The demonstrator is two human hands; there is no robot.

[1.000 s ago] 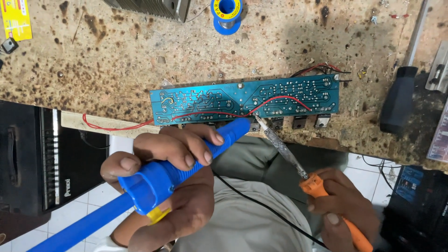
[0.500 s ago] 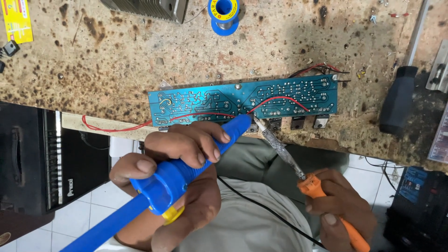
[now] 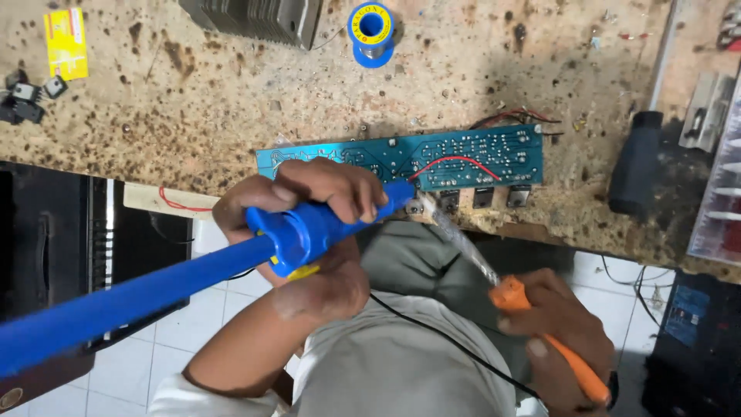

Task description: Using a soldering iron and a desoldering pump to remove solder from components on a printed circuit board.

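Observation:
A blue-green circuit board [image 3: 463, 158] lies solder side up at the near edge of the speckled workbench [image 3: 231, 100], with red wires running off it. My left hand [image 3: 309, 208] grips a blue desoldering pump [image 3: 231, 266] whose tip meets the board's near edge by the black components. My right hand [image 3: 556, 332] holds an orange-handled soldering iron [image 3: 502, 289]; its metal tip reaches the same spot on the board.
A blue solder spool [image 3: 372, 31] and a grey finned heat sink [image 3: 255, 19] sit at the back of the bench. A black-handled tool [image 3: 637, 162] lies to the right, small black parts [image 3: 23, 100] and a yellow card [image 3: 65, 42] at the left. Black equipment stands below left.
The pump's long blue body has swung up and left, closer to the camera, and my left hand has shifted slightly up. The iron stays at the board's edge.

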